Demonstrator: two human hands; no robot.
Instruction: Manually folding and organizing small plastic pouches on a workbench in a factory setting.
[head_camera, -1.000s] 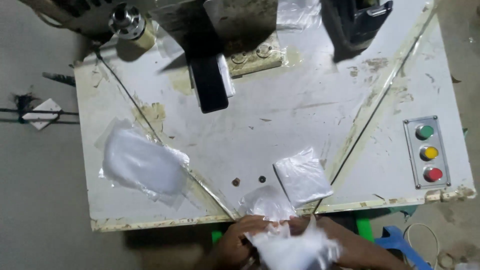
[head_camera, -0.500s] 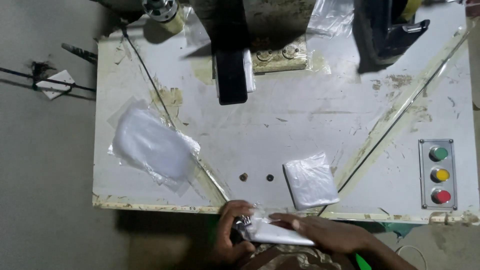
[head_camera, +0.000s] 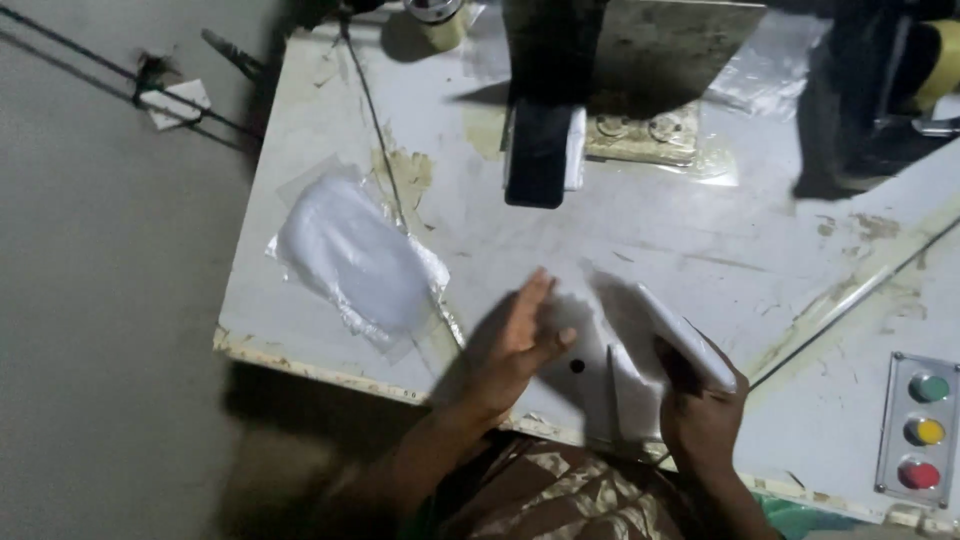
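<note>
Nearest, the right hand (head_camera: 700, 420) grips a flat white pack (head_camera: 685, 335), tilted on edge above the table's (head_camera: 700, 250) front edge. Beside it, the left hand (head_camera: 515, 345) is spread open, holding nothing, over the table near a small dark spot (head_camera: 577, 366). Left of it lies a clear bag (head_camera: 355, 260) of white pieces, flat. At the right edge sits a grey panel (head_camera: 920, 430) with green, yellow and red round buttons. Farther back hangs a black press head (head_camera: 540, 165).

Single head view, looking steeply down from above, fairly near; white worktable (head_camera: 700, 250) fills frame, grey floor (head_camera: 100, 300) at left.
</note>
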